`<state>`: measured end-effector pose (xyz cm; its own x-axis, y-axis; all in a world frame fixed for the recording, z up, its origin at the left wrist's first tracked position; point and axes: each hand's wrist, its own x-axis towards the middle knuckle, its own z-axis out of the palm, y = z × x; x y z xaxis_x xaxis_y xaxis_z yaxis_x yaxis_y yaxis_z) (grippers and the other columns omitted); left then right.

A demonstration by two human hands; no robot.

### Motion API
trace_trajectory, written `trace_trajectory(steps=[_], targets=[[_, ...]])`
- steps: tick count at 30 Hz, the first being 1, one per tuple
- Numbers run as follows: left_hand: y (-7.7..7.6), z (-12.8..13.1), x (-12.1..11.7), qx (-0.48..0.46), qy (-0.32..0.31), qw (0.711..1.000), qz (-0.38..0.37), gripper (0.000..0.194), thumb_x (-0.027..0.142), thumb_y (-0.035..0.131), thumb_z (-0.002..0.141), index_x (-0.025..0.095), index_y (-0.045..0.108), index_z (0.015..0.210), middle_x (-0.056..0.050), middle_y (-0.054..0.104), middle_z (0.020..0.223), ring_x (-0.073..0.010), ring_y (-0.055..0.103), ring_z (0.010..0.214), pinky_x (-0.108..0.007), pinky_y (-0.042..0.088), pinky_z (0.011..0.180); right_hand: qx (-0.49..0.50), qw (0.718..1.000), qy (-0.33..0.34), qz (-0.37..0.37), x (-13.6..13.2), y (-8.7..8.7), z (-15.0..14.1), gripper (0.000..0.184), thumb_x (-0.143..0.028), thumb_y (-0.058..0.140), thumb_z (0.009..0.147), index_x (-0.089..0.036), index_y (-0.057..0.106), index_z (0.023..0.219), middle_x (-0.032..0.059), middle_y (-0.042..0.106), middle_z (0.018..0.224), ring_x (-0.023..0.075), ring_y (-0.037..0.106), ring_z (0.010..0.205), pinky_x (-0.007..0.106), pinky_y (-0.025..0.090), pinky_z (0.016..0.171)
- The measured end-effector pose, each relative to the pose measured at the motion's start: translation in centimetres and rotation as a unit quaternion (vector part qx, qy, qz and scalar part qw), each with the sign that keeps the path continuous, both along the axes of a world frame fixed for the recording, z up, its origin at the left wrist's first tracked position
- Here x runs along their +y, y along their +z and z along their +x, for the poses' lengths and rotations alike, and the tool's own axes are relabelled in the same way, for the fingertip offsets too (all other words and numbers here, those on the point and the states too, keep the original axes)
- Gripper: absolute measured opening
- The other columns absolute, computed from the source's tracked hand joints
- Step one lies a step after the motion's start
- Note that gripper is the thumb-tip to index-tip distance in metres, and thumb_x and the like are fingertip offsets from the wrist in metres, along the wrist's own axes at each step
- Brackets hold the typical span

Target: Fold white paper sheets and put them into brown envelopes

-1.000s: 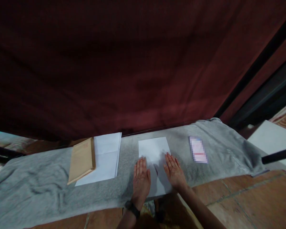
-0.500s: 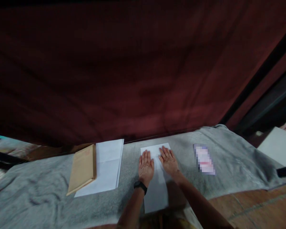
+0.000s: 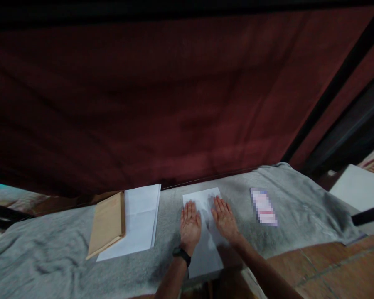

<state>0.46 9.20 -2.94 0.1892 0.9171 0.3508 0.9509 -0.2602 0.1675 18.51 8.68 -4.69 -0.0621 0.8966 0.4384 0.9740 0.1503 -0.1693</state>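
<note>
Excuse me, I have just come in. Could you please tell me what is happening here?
A person's bare left hand and bare right hand lie flat, palms down, near the two long sides of a white rectangular sheet of paper. The sheet rests on a soft grey cloth. A black watch is on the left wrist. To the left, a thick brown rectangular packet lies partly over other white paper sheets; to the right lies a pink and purple rectangular item, its details blurred.

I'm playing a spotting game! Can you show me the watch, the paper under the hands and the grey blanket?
Watch point(image 3: 182, 254), head camera view: on its dark strap.
Paper point(image 3: 205, 252), head camera view: on its bare lower part.
Blanket point(image 3: 51, 249), head camera view: on its wrinkled left part.
</note>
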Motion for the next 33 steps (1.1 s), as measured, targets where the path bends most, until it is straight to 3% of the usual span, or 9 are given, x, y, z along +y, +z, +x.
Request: trace_trajectory(steps=[2, 6, 13, 17, 19, 23, 28, 33], targets=[[-0.3, 1.3, -1.7, 0.005, -0.056, 0.998, -0.012, 0.059, 0.016, 0.031, 0.098, 0.016, 0.029, 0.157, -0.009, 0.042, 0.158, -0.0221, 0.035, 0.148, -0.046, 0.034, 0.120, -0.006, 0.998, 0.055, -0.016, -2.1, -0.1, -1.4, 0.056, -0.025, 0.032, 0.103, -0.016, 0.029, 0.158, 0.0126, 0.044, 0.156, 0.0262, 0.042, 0.143, 0.048, 0.030, 0.119], [-0.8, 1.2, -4.3, 0.028, -0.064, 0.997, -0.032, 0.058, 0.017, 0.033, 0.099, 0.014, 0.031, 0.156, -0.011, 0.041, 0.159, -0.0228, 0.035, 0.148, -0.047, 0.034, 0.121, -0.009, 0.997, 0.069, -0.033, -5.5, -0.2, -1.2, 0.053, -0.035, 0.037, 0.104, -0.017, 0.040, 0.153, 0.0120, 0.047, 0.154, 0.0250, 0.043, 0.143, 0.045, 0.029, 0.120], [-0.7, -4.2, -5.5, 0.042, -0.005, 0.999, -0.012, 0.056, 0.028, 0.034, 0.102, 0.016, 0.032, 0.156, -0.010, 0.047, 0.155, -0.0233, 0.039, 0.146, -0.047, 0.036, 0.119, -0.032, 0.999, 0.014, -0.014, -7.6, -0.4, 3.6, 0.056, -0.041, 0.037, 0.104, -0.014, 0.040, 0.154, 0.0134, 0.047, 0.153, 0.0283, 0.045, 0.141, 0.047, 0.028, 0.119], [-0.2, -6.9, -7.6, 0.048, 0.007, 0.999, -0.001, 0.059, 0.029, 0.035, 0.102, 0.016, 0.027, 0.158, -0.013, 0.045, 0.156, -0.0254, 0.042, 0.144, -0.048, 0.040, 0.116, -0.032, 0.999, -0.008, -0.010, -9.2, -0.6, 5.1, 0.058, -0.040, 0.038, 0.103, -0.015, 0.036, 0.155, 0.0130, 0.046, 0.154, 0.0286, 0.046, 0.141, 0.047, 0.029, 0.119], [0.5, -7.3, -9.5, 0.055, -0.027, 0.998, -0.007, 0.062, 0.031, 0.038, 0.101, 0.018, 0.023, 0.159, -0.012, 0.040, 0.159, -0.0261, 0.037, 0.147, -0.049, 0.039, 0.116, -0.032, 0.999, -0.006, -0.010, -10.1, -0.8, 5.5, 0.057, -0.038, 0.038, 0.103, -0.016, 0.037, 0.155, 0.0123, 0.046, 0.154, 0.0279, 0.047, 0.140, 0.047, 0.030, 0.120], [1.7, -6.5, -13.2, 0.093, -0.169, 0.979, -0.069, 0.075, 0.036, 0.054, 0.094, 0.027, 0.020, 0.160, -0.005, 0.027, 0.166, -0.0265, 0.025, 0.152, -0.053, 0.029, 0.122, -0.031, 0.999, 0.007, -0.008, -11.4, -1.1, 5.6, 0.054, -0.033, 0.039, 0.103, -0.016, 0.040, 0.154, 0.0114, 0.048, 0.153, 0.0265, 0.046, 0.141, 0.046, 0.030, 0.120], [1.8, -6.2, -14.2, 0.100, -0.189, 0.973, -0.089, 0.077, 0.010, 0.053, 0.084, 0.028, 0.032, 0.156, -0.001, 0.037, 0.161, -0.0206, 0.036, 0.148, -0.047, 0.032, 0.121, -0.028, 0.998, 0.059, -0.021, -13.0, -0.7, 6.2, 0.052, -0.029, 0.042, 0.101, -0.015, 0.043, 0.152, 0.0109, 0.048, 0.153, 0.0247, 0.043, 0.143, 0.046, 0.034, 0.119], [3.0, -6.6, -13.5, 0.036, -0.174, 0.975, -0.136, 0.074, -0.004, 0.045, 0.075, 0.029, 0.058, 0.139, 0.002, 0.057, 0.147, -0.0173, 0.051, 0.136, -0.040, 0.044, 0.115, 0.001, 0.991, 0.124, -0.054, -14.5, -0.1, 8.1, 0.059, -0.008, 0.034, 0.093, -0.018, 0.046, 0.150, 0.0074, 0.050, 0.152, 0.0201, 0.045, 0.141, 0.045, 0.040, 0.118]])
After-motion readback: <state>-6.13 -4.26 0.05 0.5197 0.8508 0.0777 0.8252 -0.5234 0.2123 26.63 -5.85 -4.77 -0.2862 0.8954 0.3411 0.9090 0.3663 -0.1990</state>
